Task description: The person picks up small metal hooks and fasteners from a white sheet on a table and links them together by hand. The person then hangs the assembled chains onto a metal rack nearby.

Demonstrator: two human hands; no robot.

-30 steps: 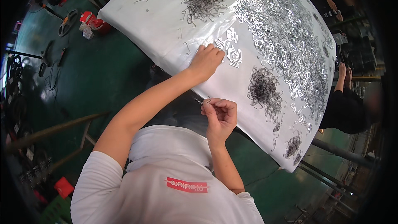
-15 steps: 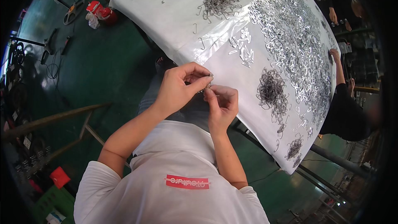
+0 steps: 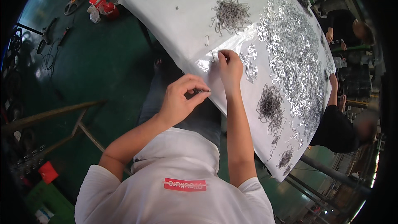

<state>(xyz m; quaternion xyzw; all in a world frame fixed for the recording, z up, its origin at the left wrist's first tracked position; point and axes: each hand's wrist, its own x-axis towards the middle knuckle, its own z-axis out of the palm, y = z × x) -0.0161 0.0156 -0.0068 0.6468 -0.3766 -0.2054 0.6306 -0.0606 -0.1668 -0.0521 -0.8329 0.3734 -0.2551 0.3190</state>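
In front of my body, my left hand (image 3: 179, 101) is closed in a pinch, with the tip of a small metal piece (image 3: 209, 91) showing between thumb and forefinger. My right hand (image 3: 231, 67) reaches over the white-covered table (image 3: 192, 49), its thumb and fingers pressed together. What those fingers hold, if anything, is hidden. Just left of them lies a thin wire hook (image 3: 213, 56), and another wire hook (image 3: 207, 40) rests a little farther away. To the right of my right hand is a small group of short silvery pieces (image 3: 251, 64).
A wide heap of shiny bent metal hooks (image 3: 296, 58) covers the table's right part. Dark wire hooks lie in piles, one far (image 3: 231, 15) and one near (image 3: 270, 105). Co-workers (image 3: 338, 128) are at the right edge. A red container (image 3: 110, 10) stands at the left.
My right hand has left my left hand and moved up and away onto the table, beside the wire hooks. My left hand stays pinched, slightly lower. The view has shifted a little.
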